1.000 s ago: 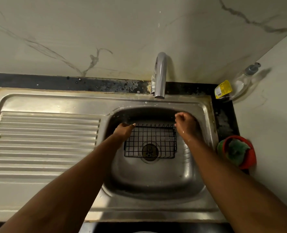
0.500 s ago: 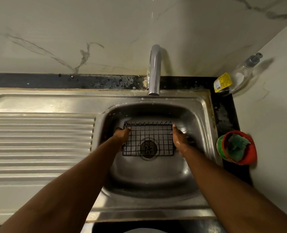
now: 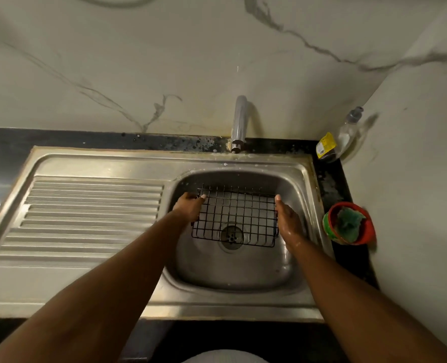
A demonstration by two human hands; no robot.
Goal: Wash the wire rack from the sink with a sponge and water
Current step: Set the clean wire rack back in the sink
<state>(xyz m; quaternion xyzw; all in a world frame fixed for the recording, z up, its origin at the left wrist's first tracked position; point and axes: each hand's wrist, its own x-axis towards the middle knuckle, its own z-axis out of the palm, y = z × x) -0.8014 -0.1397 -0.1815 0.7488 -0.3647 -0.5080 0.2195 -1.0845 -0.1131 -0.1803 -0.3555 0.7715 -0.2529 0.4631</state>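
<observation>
Black wire rack (image 3: 236,213) low in sink (image 3: 233,268), over drain (image 3: 231,235), seemingly a green sponge (image 3: 348,222) in red tub (image 3: 370,229)

The wire rack (image 3: 235,216) is black, its thin wires crossing in a grid of small squares. The sink (image 3: 230,271) around it is dull silver-grey steel, and the draining board (image 3: 86,210) on the left carries parallel ridges in the same grey. The drain (image 3: 231,235) is a darker grey with black holes. The tap (image 3: 239,121) is shiny silver. The wall (image 3: 164,61) is off-white with thin grey veins, like marble. The counter (image 3: 60,138) is black, flecked with pale spots behind the sink. The bottle (image 3: 345,137) in the corner is clear, with a grey cap and a yellow label (image 3: 326,144). The tub (image 3: 369,229) is red, green on its left side, and the sponge (image 3: 348,224) inside it is green.
</observation>
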